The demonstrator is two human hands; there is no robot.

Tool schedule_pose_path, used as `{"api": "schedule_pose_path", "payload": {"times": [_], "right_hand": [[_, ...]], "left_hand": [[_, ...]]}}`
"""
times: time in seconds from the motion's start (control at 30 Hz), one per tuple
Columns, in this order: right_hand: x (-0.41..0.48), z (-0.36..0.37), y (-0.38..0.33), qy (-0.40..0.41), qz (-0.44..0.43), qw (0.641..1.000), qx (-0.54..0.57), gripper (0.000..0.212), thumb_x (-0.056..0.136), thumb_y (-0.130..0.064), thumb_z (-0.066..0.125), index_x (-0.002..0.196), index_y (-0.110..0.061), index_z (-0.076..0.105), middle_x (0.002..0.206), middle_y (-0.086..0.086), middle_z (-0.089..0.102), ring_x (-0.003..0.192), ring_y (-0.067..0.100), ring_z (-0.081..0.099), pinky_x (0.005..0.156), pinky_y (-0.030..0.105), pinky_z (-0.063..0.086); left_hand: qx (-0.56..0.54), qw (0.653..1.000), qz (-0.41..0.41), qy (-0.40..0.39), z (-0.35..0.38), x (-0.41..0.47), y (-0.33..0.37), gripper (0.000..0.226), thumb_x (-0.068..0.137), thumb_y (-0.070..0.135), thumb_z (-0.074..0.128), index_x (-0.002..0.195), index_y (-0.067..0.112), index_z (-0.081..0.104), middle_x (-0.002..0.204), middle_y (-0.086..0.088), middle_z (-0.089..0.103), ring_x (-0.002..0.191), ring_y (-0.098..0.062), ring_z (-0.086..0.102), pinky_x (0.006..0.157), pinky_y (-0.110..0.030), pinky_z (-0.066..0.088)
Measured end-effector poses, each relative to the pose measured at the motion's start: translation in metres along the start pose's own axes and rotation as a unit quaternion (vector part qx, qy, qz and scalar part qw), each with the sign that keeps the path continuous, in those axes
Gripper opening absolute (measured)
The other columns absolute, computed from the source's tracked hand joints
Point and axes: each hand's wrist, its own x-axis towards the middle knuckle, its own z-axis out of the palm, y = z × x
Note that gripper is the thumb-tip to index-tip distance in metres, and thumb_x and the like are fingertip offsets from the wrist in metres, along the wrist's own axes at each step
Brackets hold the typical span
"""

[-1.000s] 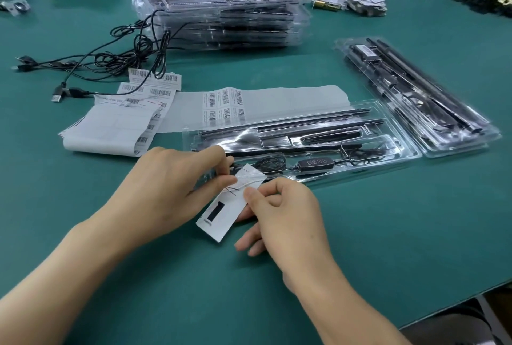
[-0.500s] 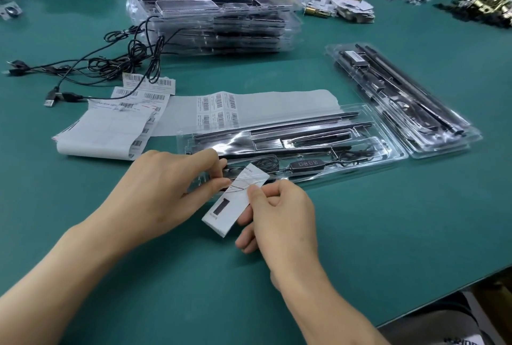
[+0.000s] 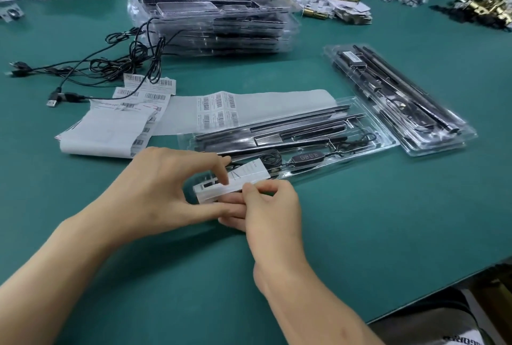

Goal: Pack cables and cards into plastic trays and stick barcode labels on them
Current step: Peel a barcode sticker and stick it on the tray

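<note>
A white card (image 3: 238,179) with black print is held over the near left end of a clear plastic tray (image 3: 368,148). My left hand (image 3: 163,189) pinches the card's left end between thumb and fingers. My right hand (image 3: 266,206) pinches its lower right edge from below. The tray lies on the green table and holds black strips and a black cable with an inline controller (image 3: 307,157). Barcode label sheets (image 3: 217,110) lie just behind the tray.
A filled tray (image 3: 399,101) lies to the right. A tall stack of trays (image 3: 213,20) stands at the back. Loose black cables (image 3: 116,65) and more label sheets (image 3: 116,125) are at the left. Brass hardware (image 3: 482,9) sits far right; the table's front edge runs lower right.
Both hands have turned the card from a steep diagonal to nearly level and lifted it closer to the tray's near left end. The camera view has shifted slightly.
</note>
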Motion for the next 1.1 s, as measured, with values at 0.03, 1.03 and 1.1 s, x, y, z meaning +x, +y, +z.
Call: {"api": "schedule_pose_path", "payload": {"times": [0.03,1.03,1.1], "right_hand": [[-0.002,-0.002,-0.001,-0.012,0.004,1.000,0.007,0.007,0.103,-0.004,0.049,0.108,-0.009,0.049,0.078,0.008,0.078,0.067,0.024,0.077,0.061,0.030,0.062],[0.080,-0.105,-0.031,-0.093,-0.460,0.682,-0.561,0.036,0.095,-0.044,0.061,0.122,-0.021,0.070,0.141,-0.003,0.063,0.138,0.014,0.052,0.114,0.034,0.041],[0.079,-0.105,-0.032,-0.089,-0.457,0.687,-0.558,0.038,0.094,-0.046,0.060,0.123,-0.022,0.070,0.140,-0.006,0.063,0.137,0.011,0.052,0.113,0.029,0.039]], "left_hand": [[-0.006,1.000,0.004,-0.007,-0.001,0.000,-0.002,0.035,0.076,0.066,0.073,0.094,0.038,0.065,0.120,0.021,0.073,0.102,-0.003,0.073,0.079,-0.038,0.059],[0.131,0.990,0.048,0.021,0.007,0.004,-0.003,0.027,0.093,0.043,0.072,0.110,0.023,0.071,0.121,0.011,0.069,0.110,-0.015,0.067,0.085,-0.041,0.054],[0.164,0.986,0.032,0.009,-0.003,0.005,-0.003,0.042,0.088,0.057,0.071,0.112,0.023,0.066,0.122,0.009,0.064,0.110,-0.019,0.063,0.086,-0.043,0.052]]}}
